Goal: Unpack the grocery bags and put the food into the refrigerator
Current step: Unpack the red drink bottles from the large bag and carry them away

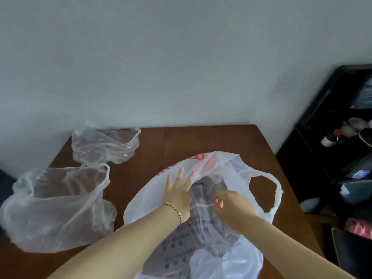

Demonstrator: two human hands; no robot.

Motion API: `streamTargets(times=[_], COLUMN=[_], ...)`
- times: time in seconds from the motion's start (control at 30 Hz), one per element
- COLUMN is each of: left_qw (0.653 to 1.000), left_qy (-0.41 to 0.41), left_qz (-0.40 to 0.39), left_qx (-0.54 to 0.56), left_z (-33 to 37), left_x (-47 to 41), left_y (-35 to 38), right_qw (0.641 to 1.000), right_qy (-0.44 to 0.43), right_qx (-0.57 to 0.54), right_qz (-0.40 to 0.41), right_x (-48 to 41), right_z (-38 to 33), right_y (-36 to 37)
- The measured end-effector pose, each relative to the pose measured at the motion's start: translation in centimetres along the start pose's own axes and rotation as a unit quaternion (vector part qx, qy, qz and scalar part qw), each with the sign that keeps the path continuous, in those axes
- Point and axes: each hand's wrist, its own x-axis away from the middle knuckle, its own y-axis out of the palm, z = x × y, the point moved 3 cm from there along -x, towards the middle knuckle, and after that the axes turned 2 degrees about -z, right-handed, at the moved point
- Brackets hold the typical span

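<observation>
While the left hand (178, 191) is pressing flat, fingers straight, on the white bag (145, 198), the right hand (233, 205) is pinching its film — the bag is lying on the table (211, 139), near a clear bag (60, 208) on its left.

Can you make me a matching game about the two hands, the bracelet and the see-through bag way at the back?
Things:
1. left hand
2. right hand
3. bracelet
4. clear bag

What each is doing:
A. pinches the plastic of the white bag
B. lies at the back of the table, near the wall
C. is worn round a wrist
D. lies flat on the white bag, fingers spread

Pairs: 1-D, 2-A, 3-C, 4-B
</observation>
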Motion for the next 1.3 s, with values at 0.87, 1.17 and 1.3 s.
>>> streamTargets(times=[0.87,1.17,1.3], left_qw=[0.981,0.978,0.988], left_qy=[0.014,0.008,0.007], left_qz=[0.018,0.01,0.022], left_qx=[0.192,0.206,0.155], left_z=[-10.2,-9.9,-9.8], left_x=[-14.5,-14.3,-14.0], left_y=[-1.8,-1.9,-2.7], right_qw=[0.972,0.948,0.932], right_qy=[0.211,0.287,0.245], right_qx=[-0.024,-0.121,-0.265], right_qz=[0.105,0.064,0.035], right_x=[-17.5,-18.4,-13.7], right_z=[-1.8,-0.1,-0.7], right_y=[3.1,5.4,6.8])
